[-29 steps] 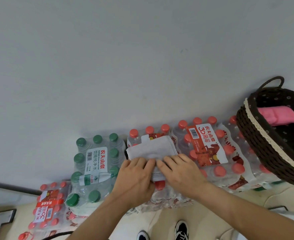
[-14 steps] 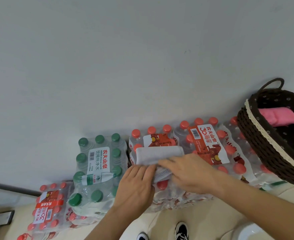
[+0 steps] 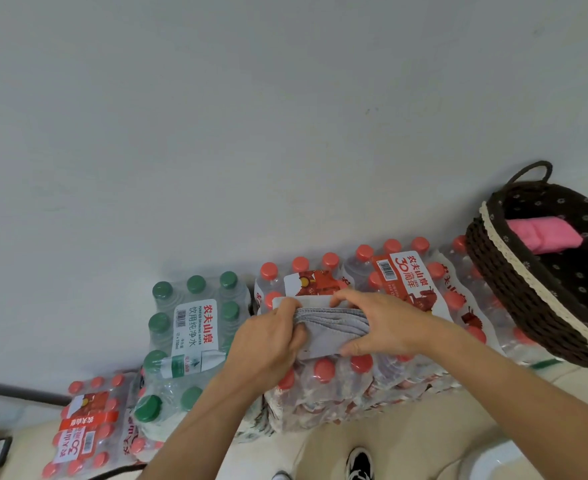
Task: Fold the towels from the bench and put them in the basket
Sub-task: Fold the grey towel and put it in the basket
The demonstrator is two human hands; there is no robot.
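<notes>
Shrink-wrapped bottle packs point(image 3: 400, 282) against a plain wall point(image 3: 251, 116); on them, left hand point(image 3: 268, 344) and right hand point(image 3: 386, 323) pinch the folded grey towel point(image 3: 334, 327) between their fingers.

"农夫山泉" on green-capped pack label point(image 3: 195, 329)

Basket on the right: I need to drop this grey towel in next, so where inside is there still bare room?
Inside the basket, the pink towel fills the far end. The dark lining nearer the person, bordered by the cream rim, looks bare. Both hands, left and right, grip the grey towel over crowded bottle packs.
</notes>
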